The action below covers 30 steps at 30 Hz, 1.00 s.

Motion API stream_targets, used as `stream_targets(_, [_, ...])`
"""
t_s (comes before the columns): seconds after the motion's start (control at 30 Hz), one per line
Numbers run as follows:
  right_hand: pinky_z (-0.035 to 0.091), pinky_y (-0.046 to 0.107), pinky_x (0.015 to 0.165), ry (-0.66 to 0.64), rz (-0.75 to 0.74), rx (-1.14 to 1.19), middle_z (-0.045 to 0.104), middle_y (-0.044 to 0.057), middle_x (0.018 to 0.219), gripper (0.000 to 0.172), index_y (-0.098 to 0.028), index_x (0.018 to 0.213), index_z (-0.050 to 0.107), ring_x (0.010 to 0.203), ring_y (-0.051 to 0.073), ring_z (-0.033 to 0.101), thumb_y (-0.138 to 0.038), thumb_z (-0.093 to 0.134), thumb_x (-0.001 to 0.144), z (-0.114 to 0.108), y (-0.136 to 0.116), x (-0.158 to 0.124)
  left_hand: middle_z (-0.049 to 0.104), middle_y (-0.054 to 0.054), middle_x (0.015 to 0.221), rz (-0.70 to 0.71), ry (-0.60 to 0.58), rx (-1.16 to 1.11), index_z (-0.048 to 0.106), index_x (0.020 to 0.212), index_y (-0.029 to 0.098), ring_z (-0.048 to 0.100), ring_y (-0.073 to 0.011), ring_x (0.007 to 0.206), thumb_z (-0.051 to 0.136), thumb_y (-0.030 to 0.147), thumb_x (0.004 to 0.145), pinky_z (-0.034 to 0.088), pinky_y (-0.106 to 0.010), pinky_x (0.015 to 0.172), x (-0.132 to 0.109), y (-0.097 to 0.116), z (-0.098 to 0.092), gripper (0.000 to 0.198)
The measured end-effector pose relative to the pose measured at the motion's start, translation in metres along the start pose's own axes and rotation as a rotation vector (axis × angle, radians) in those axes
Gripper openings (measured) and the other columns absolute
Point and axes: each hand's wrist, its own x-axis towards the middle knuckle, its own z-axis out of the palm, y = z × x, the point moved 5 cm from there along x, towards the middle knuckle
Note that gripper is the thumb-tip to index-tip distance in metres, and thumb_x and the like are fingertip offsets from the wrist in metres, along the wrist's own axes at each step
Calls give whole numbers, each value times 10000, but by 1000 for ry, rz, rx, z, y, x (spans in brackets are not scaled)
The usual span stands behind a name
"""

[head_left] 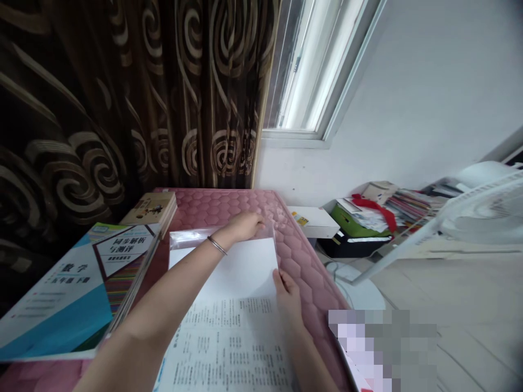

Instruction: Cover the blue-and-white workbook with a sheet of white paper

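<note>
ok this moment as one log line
left hand: at far end of clear plastic; right hand: gripping right edge of paper; books: left, on pink cover

Printed page [229, 348]: on surface [302, 267], right of textbooks [77, 294].
Rear books [153, 209]: on surface, behind textbooks.
Curtain [183, 98]: behind rear books.
Fan [478, 220]: on floor [469, 305], right of surface.

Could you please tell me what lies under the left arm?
Clear plastic, blank white paper and a printed page show beside the left arm. What lies directly beneath is covered, so any print there cannot be seen.
</note>
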Motion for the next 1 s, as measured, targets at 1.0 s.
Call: stream_targets(1.0, [432, 313, 584, 108, -65, -261, 672, 72, 716, 553, -186, 742, 605, 665, 229, 580, -722, 482, 684, 7, -6, 21, 634, -34, 737, -794, 740, -601, 550, 724, 205, 618, -196, 740, 461, 236, 738, 491, -306, 728, -240, -178, 79, 95])
